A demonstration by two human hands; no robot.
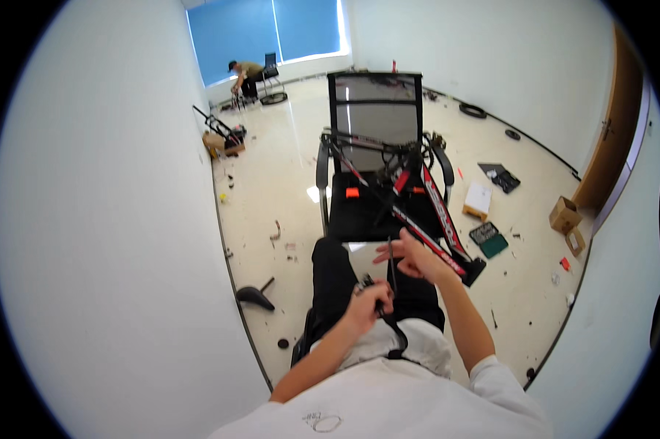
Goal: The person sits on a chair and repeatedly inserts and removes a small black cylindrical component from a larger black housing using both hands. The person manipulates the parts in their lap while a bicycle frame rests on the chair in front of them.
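My left hand is closed around a small black mechanical part above my lap. I cannot make out its exact kind, since my fingers cover most of it. A thin grey rod or strip rises above that hand. Just beyond, my right hand has its fingers apart beside the rod; whether it touches the rod is unclear. In front of me, a red, black and white bicycle frame lies across the seat and armrests of a black mesh-backed office chair, its near end close to my right forearm.
A bicycle saddle lies on the floor at left. On the right are a green tool case, a black case, cardboard boxes and a tire. Another person sits bent forward near the blue blinds.
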